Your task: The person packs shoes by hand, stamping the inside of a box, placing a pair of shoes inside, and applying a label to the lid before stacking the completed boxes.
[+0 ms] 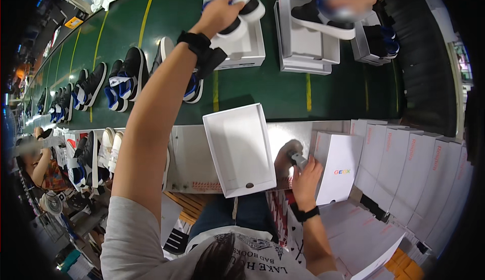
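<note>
My left hand (222,15) is stretched far forward, closed on a pair of sneakers (251,8) with white soles and blue lining. The pair hangs over an open white shoebox (247,47) on the green conveyor belt (262,90). Close to my body, my right hand (305,181) grips a small grey handheld device (298,159) whose exact kind I cannot make out. An empty white box part (240,151), perhaps a lid, leans at the table edge between my arms. Right beside my right hand stands a closed white shoebox (337,164).
Dark sneakers (134,70) line the belt at left. At far right, another person's hand (348,5) is at a dark sneaker (318,17) over stacked open boxes (308,60). White shoeboxes (404,164) stand in a row at right. Pale shoes (112,148) sit at lower left.
</note>
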`<state>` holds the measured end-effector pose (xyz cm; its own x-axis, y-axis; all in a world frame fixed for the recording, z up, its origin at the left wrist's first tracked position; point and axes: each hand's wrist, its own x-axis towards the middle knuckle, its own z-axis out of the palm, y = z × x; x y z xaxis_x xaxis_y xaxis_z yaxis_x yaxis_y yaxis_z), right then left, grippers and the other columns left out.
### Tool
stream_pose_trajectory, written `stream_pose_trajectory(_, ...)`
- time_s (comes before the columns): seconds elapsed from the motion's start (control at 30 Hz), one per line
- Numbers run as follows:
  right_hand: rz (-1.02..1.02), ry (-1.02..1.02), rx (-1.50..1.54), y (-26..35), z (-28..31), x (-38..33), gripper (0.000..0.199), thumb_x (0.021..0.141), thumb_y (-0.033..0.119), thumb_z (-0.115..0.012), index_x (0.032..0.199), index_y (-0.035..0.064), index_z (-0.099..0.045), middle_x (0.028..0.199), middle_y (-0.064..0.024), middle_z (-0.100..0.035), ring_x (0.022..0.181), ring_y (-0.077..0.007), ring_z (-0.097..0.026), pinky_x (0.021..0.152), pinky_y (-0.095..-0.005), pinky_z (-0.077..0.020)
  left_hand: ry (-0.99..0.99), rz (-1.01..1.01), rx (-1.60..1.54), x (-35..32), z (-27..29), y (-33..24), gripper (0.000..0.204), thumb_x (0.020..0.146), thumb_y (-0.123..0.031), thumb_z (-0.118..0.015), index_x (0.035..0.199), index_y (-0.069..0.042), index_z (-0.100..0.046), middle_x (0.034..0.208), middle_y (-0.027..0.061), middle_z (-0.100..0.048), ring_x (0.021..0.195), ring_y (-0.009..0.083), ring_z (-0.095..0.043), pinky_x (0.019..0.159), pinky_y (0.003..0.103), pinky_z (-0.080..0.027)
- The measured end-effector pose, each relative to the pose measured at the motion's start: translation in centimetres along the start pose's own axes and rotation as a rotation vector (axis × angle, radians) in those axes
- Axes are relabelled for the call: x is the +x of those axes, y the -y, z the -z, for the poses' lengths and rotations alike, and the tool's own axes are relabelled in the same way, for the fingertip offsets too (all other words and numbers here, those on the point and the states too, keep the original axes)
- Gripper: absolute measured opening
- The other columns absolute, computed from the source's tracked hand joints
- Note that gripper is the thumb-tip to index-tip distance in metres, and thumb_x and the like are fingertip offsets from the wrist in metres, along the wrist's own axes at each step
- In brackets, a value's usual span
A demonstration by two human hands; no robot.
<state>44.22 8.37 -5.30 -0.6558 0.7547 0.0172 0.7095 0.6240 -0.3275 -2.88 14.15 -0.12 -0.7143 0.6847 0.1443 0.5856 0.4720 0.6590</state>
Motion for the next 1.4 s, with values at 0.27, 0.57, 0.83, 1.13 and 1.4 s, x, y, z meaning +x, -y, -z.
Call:
stream_pose_trajectory(0.27,-0.411,0.714,0.368,2.3,-2.9,-5.1,0.054,0.093,0.016,-0.06,0.138,-0.0018,-0.035,0.11,-0.0245,-0.057,0.076,-0.0392,-0.066,0.066,-0.0434,-0.0553,-0.051,-0.059,0.329,-8.5,-1.2,1.8,0.038,0.083,-0.017,-0.067,0.116,0.0,-0.058,0.106,0.0194,-0.058,0.101,0.035,-0.059,0.082,0.043,-0.051)
stream_pose_trajectory(0.57,-0.909,0.523,1.25,4.8,-5.5,-0.5,0.044,0.101,0.008,-0.029,0.145,0.0034,-0.024,0.095,-0.0186,-0.064,0.071,-0.026,-0.07,0.061,-0.0366,-0.0629,-0.053,-0.279,0.286,-7.8,-4.0,3.5,0.006,0.083,-0.005,-0.062,0.086,-0.004,-0.056,0.084,0.0169,-0.062,0.078,0.0376,-0.062,0.074,0.046,-0.048)
stream_pose_trajectory(0.83,-0.745,0.369,1.265,6.4,-10.3,16.5,0.025,0.096,0.009,-0.031,0.113,-0.0042,-0.045,0.083,-0.0189,-0.062,0.07,-0.031,-0.069,0.059,-0.0422,-0.0627,-0.072,-0.251,0.19,-10.2,-4.1,0.6,0.008,0.085,-0.008,-0.061,0.087,-0.003,-0.056,0.081,0.0183,-0.061,0.078,0.0375,-0.06,0.073,0.046,-0.046)
stream_pose_trajectory(1.13,-0.699,0.083,1.683,5.4,-10.2,24.7,0.039,0.097,0.006,-0.042,0.132,-0.0093,-0.033,0.116,-0.0235,-0.055,0.101,-0.0327,-0.065,0.092,-0.0421,-0.0541,0.046,-0.271,0.135,-15.1,-5.9,3.7,0.021,0.08,-0.002,-0.065,0.101,-0.003,-0.062,0.098,0.0164,-0.061,0.091,0.0361,-0.059,0.084,0.043,-0.049)
stream_pose_trajectory(1.4,-0.299,0.242,1.391,6.6,9.0,2.3,0.034,0.097,0.009,-0.053,0.13,0.0013,-0.046,0.107,-0.013,-0.061,0.091,-0.0205,-0.066,0.082,-0.0306,-0.0533,-0.314,0.629,-0.029,-16.8,-1.2,14.7,0.053,0.08,-0.03,-0.074,0.118,0.003,-0.058,0.113,0.0181,-0.061,0.102,0.0327,-0.062,0.093,0.04,-0.047)
